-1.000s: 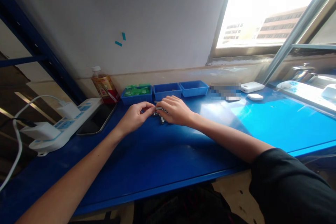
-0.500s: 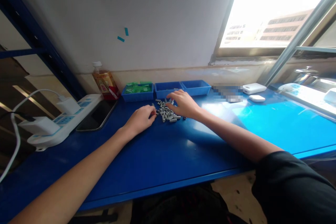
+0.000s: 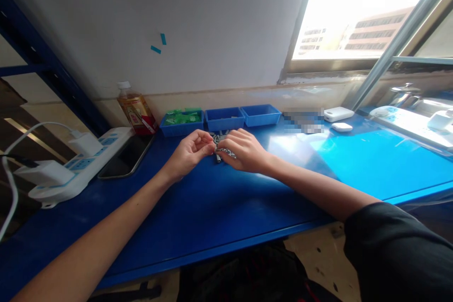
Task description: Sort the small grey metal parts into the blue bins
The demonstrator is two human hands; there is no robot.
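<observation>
My left hand (image 3: 193, 151) is raised a little over the blue table, its thumb and fingertips pinched together. My right hand (image 3: 244, 151) meets it from the other side, fingers bent and closed, fingertips almost touching those of the left. Whatever small piece is between the fingertips is too small and too covered to name. Beneath and behind both hands lies a pile of small silvery metal cylinders (image 3: 218, 158), mostly hidden by the right hand.
Behind the pile stand three blue bins: one with green packets (image 3: 182, 117), a middle bin (image 3: 224, 124) and a right bin (image 3: 262, 117). Left are a drink bottle (image 3: 136, 108), a phone (image 3: 127, 158) and a power strip (image 3: 81, 165). White devices (image 3: 338, 113) lie right.
My right hand has come down from above the pile toward the left hand. My left hand has lifted and turned, and the fingertips of both hands now meet. The view has shifted slightly.
</observation>
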